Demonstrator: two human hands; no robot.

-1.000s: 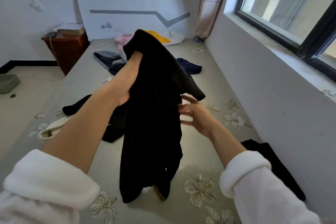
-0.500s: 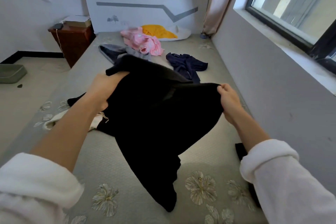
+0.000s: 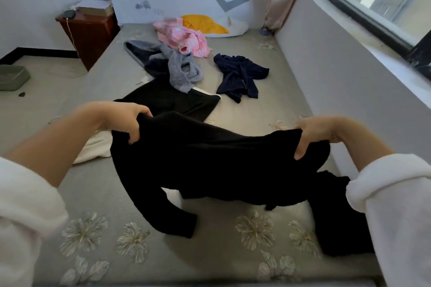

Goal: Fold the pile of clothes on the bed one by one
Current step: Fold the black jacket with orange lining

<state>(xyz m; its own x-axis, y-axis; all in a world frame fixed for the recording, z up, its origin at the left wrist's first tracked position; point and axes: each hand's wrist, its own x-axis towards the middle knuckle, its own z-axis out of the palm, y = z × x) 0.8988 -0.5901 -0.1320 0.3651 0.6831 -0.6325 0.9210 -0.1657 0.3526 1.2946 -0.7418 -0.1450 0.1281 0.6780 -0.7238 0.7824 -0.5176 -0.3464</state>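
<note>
A person in white sleeves holds a black long-sleeved garment stretched across the middle of the frame. The left grip and right grip are each clenched on its upper edge, and one sleeve trails onto the flower-patterned grey bed at lower centre. Toward the top of the frame lie a second black piece, a grey knit, a navy top and a pink garment; a white item lies under the left forearm.
</note>
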